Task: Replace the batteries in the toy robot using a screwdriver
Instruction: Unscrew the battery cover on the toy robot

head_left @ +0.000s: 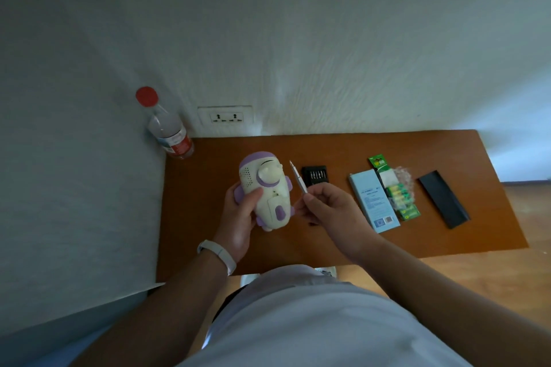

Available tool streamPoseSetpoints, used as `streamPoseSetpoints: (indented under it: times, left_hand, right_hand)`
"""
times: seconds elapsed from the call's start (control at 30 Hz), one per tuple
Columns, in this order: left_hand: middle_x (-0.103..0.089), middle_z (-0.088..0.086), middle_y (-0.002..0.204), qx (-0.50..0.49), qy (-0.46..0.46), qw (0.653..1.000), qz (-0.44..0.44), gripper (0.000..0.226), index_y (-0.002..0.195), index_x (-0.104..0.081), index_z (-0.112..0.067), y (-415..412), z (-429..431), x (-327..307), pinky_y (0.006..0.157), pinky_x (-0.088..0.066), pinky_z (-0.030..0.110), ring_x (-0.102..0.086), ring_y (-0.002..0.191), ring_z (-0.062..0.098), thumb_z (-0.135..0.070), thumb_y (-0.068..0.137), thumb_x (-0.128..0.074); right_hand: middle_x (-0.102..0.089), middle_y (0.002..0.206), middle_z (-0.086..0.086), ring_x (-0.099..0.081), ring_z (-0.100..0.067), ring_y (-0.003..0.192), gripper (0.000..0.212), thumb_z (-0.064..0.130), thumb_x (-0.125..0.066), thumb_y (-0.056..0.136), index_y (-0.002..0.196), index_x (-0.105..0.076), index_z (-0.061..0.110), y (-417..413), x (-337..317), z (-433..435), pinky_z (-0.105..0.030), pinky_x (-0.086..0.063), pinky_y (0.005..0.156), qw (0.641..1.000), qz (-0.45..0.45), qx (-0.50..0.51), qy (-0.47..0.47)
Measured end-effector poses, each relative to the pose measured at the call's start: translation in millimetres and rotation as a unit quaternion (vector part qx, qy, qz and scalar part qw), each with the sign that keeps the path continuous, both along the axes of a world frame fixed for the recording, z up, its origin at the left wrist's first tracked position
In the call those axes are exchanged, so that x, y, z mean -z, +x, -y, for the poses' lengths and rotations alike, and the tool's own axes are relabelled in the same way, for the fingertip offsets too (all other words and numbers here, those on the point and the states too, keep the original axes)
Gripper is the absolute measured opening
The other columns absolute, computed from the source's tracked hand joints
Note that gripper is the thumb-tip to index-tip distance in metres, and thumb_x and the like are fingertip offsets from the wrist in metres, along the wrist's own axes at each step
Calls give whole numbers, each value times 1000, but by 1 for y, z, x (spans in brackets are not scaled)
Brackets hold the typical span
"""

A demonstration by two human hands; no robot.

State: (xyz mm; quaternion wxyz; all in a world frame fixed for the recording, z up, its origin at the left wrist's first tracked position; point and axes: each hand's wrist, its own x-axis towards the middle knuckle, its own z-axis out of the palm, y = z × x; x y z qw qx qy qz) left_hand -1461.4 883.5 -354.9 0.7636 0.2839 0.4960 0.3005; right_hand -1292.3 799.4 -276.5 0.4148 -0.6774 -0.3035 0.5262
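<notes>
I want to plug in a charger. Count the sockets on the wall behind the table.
2, side by side in one white wall plate, just right of the bottle: the left socket and the right socket. None looks hidden.

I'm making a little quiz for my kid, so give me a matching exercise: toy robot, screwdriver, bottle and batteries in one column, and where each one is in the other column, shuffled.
Things
1. toy robot
2. screwdriver
3. bottle
4. batteries

Places
A. beside the blue box
B. in the left hand
C. next to the wall socket
D. in the right hand

Pairs: 1-B, 2-D, 3-C, 4-A
</notes>
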Motion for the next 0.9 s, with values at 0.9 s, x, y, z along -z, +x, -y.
streamPoseSetpoints:
  times: [0.9]
  left_hand:
    - [-70, 4, 117, -97, 187, 977, -28, 84, 135, -45, -20, 97, 53, -137, 74, -61, 37, -70, 108, 23, -42, 62, -81]
  right_hand:
    - [-63, 77, 14, -58, -8, 76, 15, 22, -61, 86, 95, -72, 18, 130, -111, 41, -11, -44, 58, 876, 361, -126, 296]
